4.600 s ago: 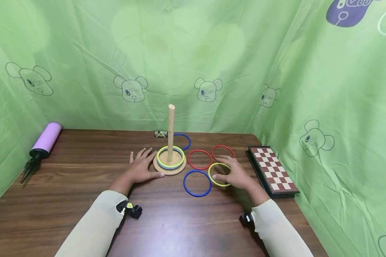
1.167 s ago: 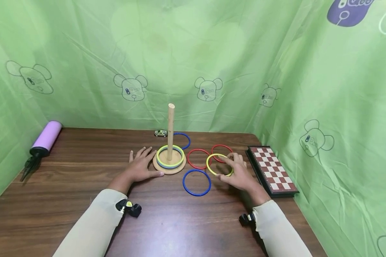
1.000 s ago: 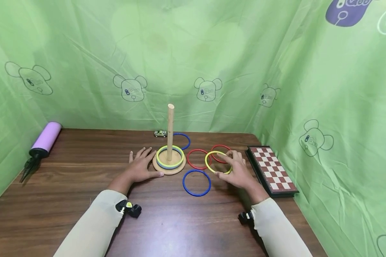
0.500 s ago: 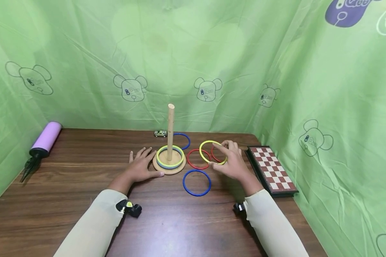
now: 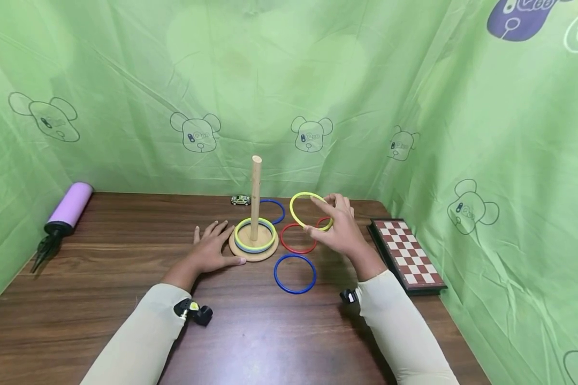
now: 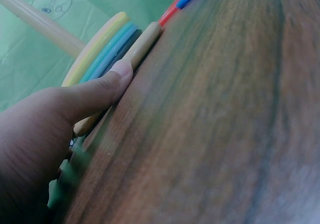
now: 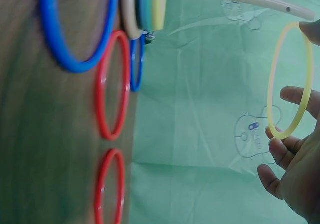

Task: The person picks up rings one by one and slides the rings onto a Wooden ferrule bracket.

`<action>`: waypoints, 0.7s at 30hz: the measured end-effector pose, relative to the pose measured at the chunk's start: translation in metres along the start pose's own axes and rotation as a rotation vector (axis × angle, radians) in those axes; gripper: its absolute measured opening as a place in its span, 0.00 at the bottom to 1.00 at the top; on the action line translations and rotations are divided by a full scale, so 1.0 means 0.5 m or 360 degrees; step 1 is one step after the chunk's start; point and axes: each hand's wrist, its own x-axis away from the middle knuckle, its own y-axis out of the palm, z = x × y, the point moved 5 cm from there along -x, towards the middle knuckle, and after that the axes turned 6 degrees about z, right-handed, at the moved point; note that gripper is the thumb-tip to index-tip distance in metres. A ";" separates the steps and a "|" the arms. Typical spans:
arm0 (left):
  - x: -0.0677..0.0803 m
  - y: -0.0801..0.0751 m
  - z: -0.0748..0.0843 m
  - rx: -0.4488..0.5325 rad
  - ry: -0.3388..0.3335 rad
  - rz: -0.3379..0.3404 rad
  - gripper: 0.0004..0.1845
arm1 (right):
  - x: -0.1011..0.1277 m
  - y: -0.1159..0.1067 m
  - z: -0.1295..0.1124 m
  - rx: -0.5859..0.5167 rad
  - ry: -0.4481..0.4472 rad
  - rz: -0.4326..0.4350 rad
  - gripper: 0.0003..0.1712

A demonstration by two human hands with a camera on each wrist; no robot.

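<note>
While the right hand (image 5: 339,230) pinches a yellow ring (image 5: 310,210) with its thumb and fingers and holds it up in the air, the ring is off the table (image 5: 101,278), to the right of the wooden pole (image 5: 256,195) and lower than its top. The left hand (image 5: 214,249) lies flat on the table with its fingers straight, and its thumb touches the round wooden base (image 5: 253,253). A yellow and a blue ring (image 5: 255,236) already sit around the pole on the base. On the table lie a blue ring (image 5: 295,274) in front, a red ring (image 5: 297,238) beside the base, another red one partly hidden behind the right hand, and one more blue ring (image 5: 273,211) behind the pole. A tiny toy car (image 5: 241,200) is at the back. A chess board (image 5: 407,254) lies on the right, and a purple pump (image 5: 67,207) on the left. Green cloth (image 5: 289,91) with bear drawings hangs all around; its writing is too small to read.
</note>
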 end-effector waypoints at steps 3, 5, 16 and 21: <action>0.000 0.000 -0.001 -0.0002 0.0008 0.0011 0.65 | -0.011 -0.002 -0.012 -0.0037 0.0005 0.0027 0.45; 0.000 0.000 -0.001 -0.0002 0.0007 0.0012 0.65 | -0.018 -0.003 -0.022 -0.0062 -0.0004 0.0044 0.44; 0.000 0.000 -0.002 -0.0001 -0.0001 0.0000 0.65 | -0.061 -0.016 -0.077 -0.0083 -0.0082 0.0106 0.46; 0.002 -0.003 0.001 -0.0002 0.0001 -0.0008 0.65 | -0.083 -0.026 -0.095 -0.0096 -0.0130 0.0122 0.46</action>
